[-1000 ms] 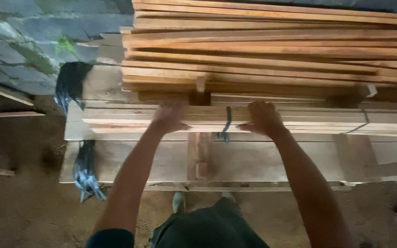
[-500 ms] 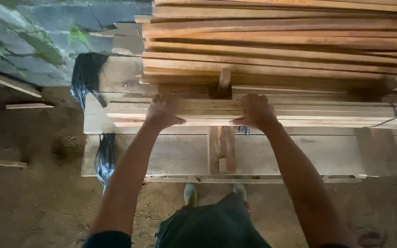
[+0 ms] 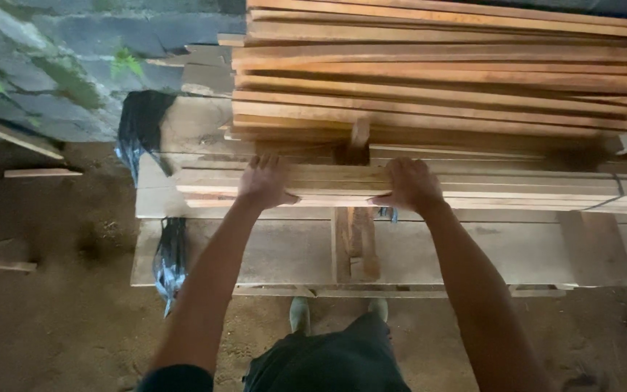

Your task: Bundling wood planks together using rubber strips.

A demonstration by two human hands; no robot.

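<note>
Bundled wooden slats (image 3: 328, 185) lie in a low, flat layer along the front of a big timber stack, resting on broad pale boards (image 3: 270, 250) that jut out toward the person. Both hands clasp this bundle from above: the left hand (image 3: 266, 181) has its fingers spread over the top and its thumb hooked under the near edge, and the right hand (image 3: 411, 185) grips the same way a little further along, so each is closed on the slats. Directly behind the hands rises a taller pile of reddish planks (image 3: 444, 72), its lowest planks overhanging the back of the bundle, with a short upright wooden block (image 3: 359, 134) wedged between the two hands. Black plastic sheeting (image 3: 143, 127) hangs off the left end of the stack. A grey stone wall (image 3: 74, 65) stands at the far left above a dirt floor (image 3: 45, 305).
</note>
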